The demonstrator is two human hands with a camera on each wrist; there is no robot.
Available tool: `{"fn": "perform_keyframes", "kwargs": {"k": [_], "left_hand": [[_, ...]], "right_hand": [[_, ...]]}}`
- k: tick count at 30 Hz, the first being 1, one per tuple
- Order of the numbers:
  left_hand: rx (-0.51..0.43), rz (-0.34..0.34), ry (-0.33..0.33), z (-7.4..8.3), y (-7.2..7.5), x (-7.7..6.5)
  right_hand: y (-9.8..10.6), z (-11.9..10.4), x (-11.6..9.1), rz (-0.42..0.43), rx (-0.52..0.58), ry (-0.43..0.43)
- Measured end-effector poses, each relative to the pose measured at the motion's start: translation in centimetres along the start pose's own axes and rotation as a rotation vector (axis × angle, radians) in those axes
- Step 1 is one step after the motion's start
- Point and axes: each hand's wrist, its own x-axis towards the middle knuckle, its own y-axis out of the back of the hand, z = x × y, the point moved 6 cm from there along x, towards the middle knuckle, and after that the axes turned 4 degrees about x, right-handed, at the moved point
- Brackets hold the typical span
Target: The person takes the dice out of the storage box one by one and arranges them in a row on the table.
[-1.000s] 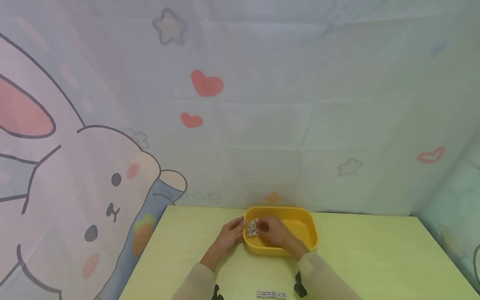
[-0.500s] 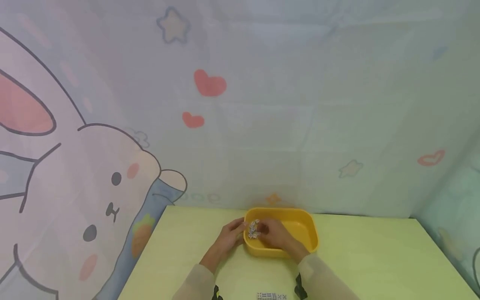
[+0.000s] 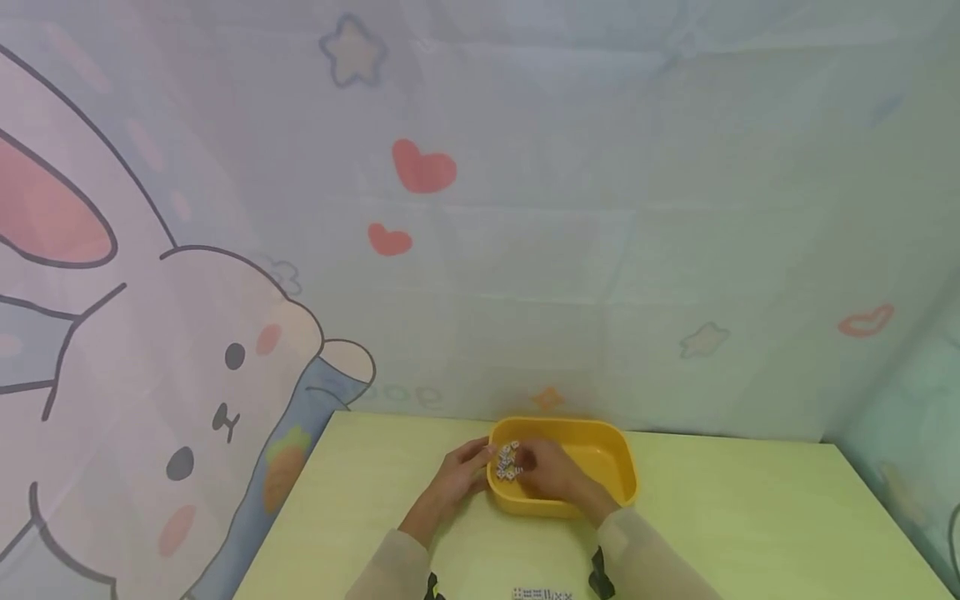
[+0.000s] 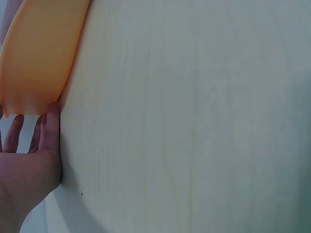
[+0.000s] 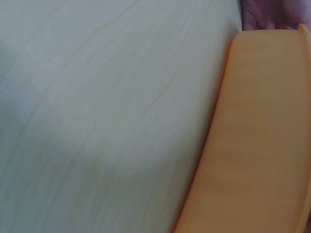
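A yellow plastic bin (image 3: 596, 510) stands on the table near the wall. Several small white dice (image 3: 505, 461) with dark pips lie loose in its left end. My left hand (image 3: 459, 475) is at the bin's left end, fingertips touching the rim and outer wall; in the left wrist view its straight fingers (image 4: 51, 128) meet the orange-looking end wall. My right hand (image 3: 551, 468) reaches over the near rim into the bin, fingers bent down, fingertips right at the dice. I cannot tell whether they pinch a die. The right wrist view shows the bin's outer side wall (image 5: 262, 131).
A short row of dice (image 3: 543, 594) lies on the pale yellow-green table (image 3: 735, 517) at the near edge of the head view. Behind the table hangs a cloth backdrop (image 3: 540, 275) with a rabbit, hearts and stars. Black straps (image 3: 600, 575) show at the sleeves.
The dice under my right fingertips have shifted slightly and lie a little more spread out. Both hands and the bin stay nearly in place; the head view has tilted slightly.
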Motion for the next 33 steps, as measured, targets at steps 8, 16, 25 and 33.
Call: {"fn": "perform_keyframes", "kwargs": {"k": [8, 16, 25, 33], "left_hand": [[0.027, -0.013, -0.002, 0.0, -0.2, -0.2], [0.025, 0.004, 0.004, -0.1, -0.2, -0.2], [0.041, 0.015, 0.019, 0.0, -0.1, -0.1], [0.022, 0.005, 0.014, -0.1, -0.1, -0.1]], "right_hand": [[1.8, -1.4, -1.0, -0.049, 0.002, 0.000], [4.3, -3.0, -3.7, -0.030, 0.014, 0.080], [5.6, -5.2, -7.4, -0.014, 0.046, 0.203], [5.3, -6.5, -11.6, -0.079, 0.098, 0.255]]}}
